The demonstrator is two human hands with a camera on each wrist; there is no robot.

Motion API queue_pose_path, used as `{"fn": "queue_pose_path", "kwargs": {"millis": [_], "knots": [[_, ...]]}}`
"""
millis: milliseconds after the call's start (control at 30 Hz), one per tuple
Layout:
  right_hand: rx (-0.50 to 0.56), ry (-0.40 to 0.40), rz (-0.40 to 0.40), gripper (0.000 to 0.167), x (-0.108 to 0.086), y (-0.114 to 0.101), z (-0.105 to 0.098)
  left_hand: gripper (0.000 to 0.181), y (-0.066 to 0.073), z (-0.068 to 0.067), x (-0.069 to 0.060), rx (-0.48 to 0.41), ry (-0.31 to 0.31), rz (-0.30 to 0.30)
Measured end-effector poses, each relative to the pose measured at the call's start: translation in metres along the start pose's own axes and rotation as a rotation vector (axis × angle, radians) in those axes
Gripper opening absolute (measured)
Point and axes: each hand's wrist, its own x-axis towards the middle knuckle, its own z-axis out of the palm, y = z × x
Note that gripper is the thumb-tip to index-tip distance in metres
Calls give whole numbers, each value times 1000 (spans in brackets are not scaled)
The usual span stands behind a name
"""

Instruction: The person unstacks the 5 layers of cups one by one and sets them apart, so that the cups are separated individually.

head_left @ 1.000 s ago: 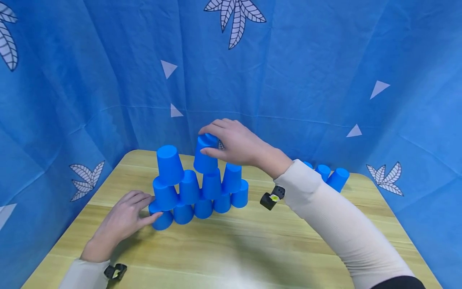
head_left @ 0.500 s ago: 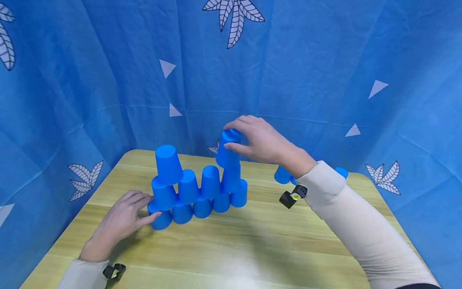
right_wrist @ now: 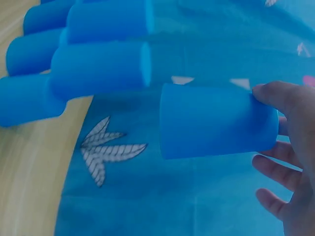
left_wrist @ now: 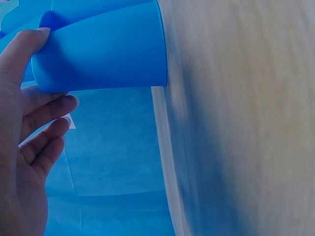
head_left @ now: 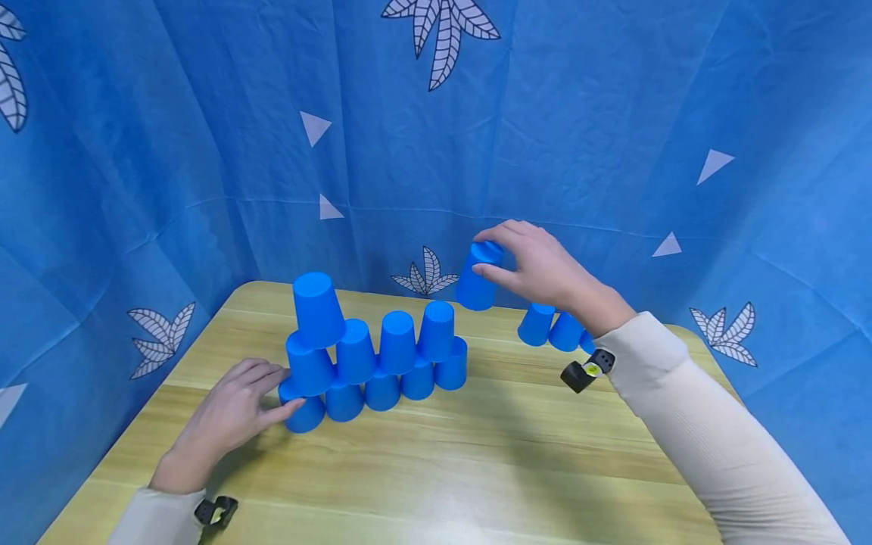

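Inverted blue cups form a tiered stack: several in the bottom row (head_left: pixel 382 392), several in the row above (head_left: pixel 398 342), and one top cup (head_left: pixel 318 310) at the left end. At the lower left, the left hand (head_left: pixel 228 416) has its thumb and fingers around the end bottom cup (left_wrist: pixel 103 51). Off the stack's right side, the right hand (head_left: pixel 545 269) holds another blue cup (head_left: pixel 475 284) in the air by its narrow end. In the right wrist view, thumb and fingers pinch this held cup (right_wrist: pixel 216 122), which touches no other cup.
More blue cups (head_left: pixel 535 325) stand inverted at the back right of the wooden table (head_left: pixel 409 484), partly hidden by the right forearm. A blue curtain (head_left: pixel 579 113) with leaf and triangle prints hangs behind the table and along its sides.
The right hand has moved right with its cup, from above the stack's second row to beyond its right end. The left hand has stayed in place. More cups at the back right are uncovered.
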Motion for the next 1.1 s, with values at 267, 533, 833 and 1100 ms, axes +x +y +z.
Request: {"fn": "queue_pose_path", "kwargs": {"millis": [267,533,833,1100], "knots": [[-15,-29,71,54,-4,27,21,53,-1,-1,-1,11,-8,-2],[-19,-70,112,51,-7,51,52,55,-2,-2,-2,8,3,18],[-10,-114,170,51,-12,74,78,55,-2,-1,-2,15,2,17],[-33,-152,203,50,-13,89,99,53,0,0,-1,22,-13,-5]]}}
